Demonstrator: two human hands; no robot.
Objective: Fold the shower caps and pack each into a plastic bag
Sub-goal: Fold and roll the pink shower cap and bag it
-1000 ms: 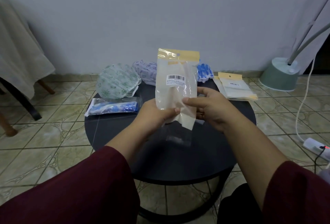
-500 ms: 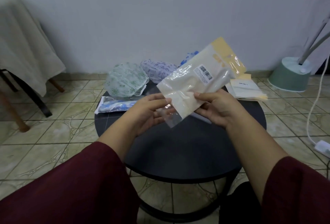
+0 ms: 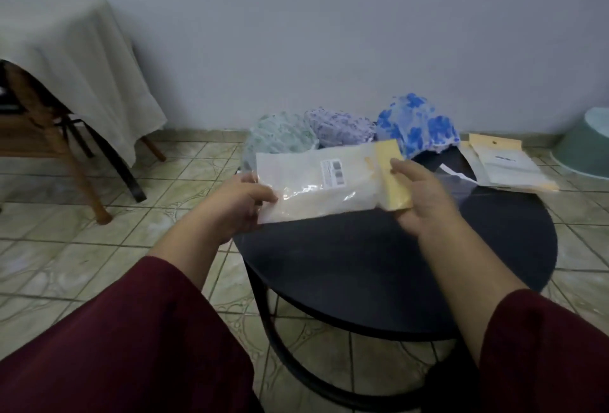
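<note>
Plastic bag held sideways above the round dark desk, yellow header end to the right, barcode label facing up. Left hand pinches the clear end, thumb on top and fingers curled under; right hand grips the yellow header card, thumb over its top edge. Bag looks filled with something pale, likely a packed cap, can't confirm. Three shower caps sit bunched at the desk's far edge: green-print cap, purple-print cap, blue-print cap, the first two touching, the blue one just beside. Stack of spare bags on the right side of the desk, overhanging the rim. Handling: bag is light, thin, glossy film, likely slippery and floppy, so best held at the stiff header card or pinched at a corner, not mid-panel. Caps look soft, crinkly and springy at the elastic; probably need pressing flat while folding or they puff back open. Take them at the elastic rim. Cloth-draped chair to the left, pale green basin on the floor right.
</note>
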